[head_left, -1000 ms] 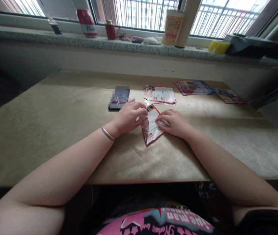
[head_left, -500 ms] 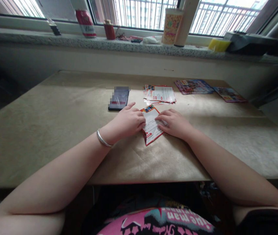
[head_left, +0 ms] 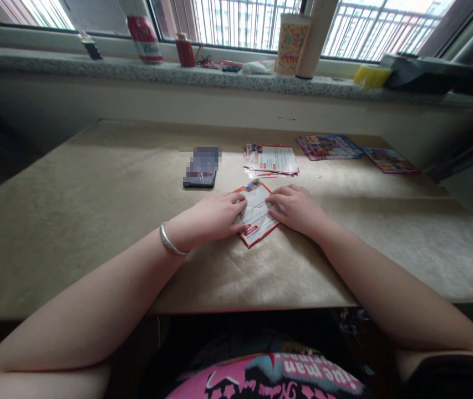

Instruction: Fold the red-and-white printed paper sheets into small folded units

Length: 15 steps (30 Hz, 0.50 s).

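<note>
A white printed card [head_left: 257, 213] with a red border and a coloured strip along its top lies at a slant on the table between my hands. My left hand [head_left: 219, 215] rests palm down on its left edge, fingers and thumb apart, a silver bangle on the wrist. On the card's right side lies my right hand [head_left: 296, 210], its fingers spread and touching the surface. Just beyond is a loose stack of similar white cards [head_left: 278, 159]. To the left of that stack lies a dark phone [head_left: 203, 169], its screen partly blurred.
Colourful picture cards [head_left: 330, 148] lie at the table's back right, with another blue and red pile [head_left: 390, 160] beside them. On the stone windowsill [head_left: 219, 79] stand a red and white can [head_left: 145, 40], a red lighter [head_left: 185, 51], a patterned cup [head_left: 290, 44] and a yellow object [head_left: 372, 76].
My left hand has shifted slightly left and down, its thumb drawn in from near the phone onto the card's lower left. That corner, bent up before, now lies flatter. My right hand has barely moved.
</note>
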Tool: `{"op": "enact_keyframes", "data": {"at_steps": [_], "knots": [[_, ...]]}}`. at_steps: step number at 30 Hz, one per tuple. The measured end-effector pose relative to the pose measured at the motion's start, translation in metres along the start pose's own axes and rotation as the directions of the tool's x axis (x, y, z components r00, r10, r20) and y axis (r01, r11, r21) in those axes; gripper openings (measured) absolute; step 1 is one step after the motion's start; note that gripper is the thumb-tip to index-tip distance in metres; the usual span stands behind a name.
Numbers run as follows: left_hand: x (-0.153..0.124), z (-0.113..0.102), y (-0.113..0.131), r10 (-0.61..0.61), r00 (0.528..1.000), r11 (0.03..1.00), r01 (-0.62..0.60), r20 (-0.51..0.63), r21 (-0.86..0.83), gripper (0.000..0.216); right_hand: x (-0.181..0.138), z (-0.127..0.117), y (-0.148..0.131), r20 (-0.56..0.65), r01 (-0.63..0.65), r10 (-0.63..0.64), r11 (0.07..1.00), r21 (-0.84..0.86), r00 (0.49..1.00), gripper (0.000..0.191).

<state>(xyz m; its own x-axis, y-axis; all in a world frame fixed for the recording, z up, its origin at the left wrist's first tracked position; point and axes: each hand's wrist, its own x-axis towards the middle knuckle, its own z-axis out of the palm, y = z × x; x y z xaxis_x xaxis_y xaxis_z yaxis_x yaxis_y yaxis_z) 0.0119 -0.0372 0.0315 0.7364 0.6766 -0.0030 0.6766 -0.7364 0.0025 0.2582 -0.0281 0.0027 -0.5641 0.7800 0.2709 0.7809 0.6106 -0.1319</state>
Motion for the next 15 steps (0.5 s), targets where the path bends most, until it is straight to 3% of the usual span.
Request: {"op": "enact_keyframes", "data": {"at_steps": [5, 9, 15], "knots": [[-0.003, 0.008, -0.001, -0.03, 0.999, 0.999, 0.031, 0.037, -0.043, 0.066, 0.0, -0.001, -0.001, -0.012, 0.001, -0.001, 1.0, 0.007, 1.0, 0.024], [-0.009, 0.02, -0.007, -0.023, 1.0, 0.998, 0.023, 0.01, -0.054, 0.076, 0.001, -0.003, 0.0, 0.001, 0.087, -0.087, 0.993, 0.078, 0.996, 0.02], [-0.008, 0.029, -0.015, -0.034, 0.999, 0.996, 0.031, -0.038, -0.078, 0.078, 0.0, -0.007, 0.002, 0.039, 0.141, -0.151, 0.971, 0.192, 0.988, 0.017]]}}
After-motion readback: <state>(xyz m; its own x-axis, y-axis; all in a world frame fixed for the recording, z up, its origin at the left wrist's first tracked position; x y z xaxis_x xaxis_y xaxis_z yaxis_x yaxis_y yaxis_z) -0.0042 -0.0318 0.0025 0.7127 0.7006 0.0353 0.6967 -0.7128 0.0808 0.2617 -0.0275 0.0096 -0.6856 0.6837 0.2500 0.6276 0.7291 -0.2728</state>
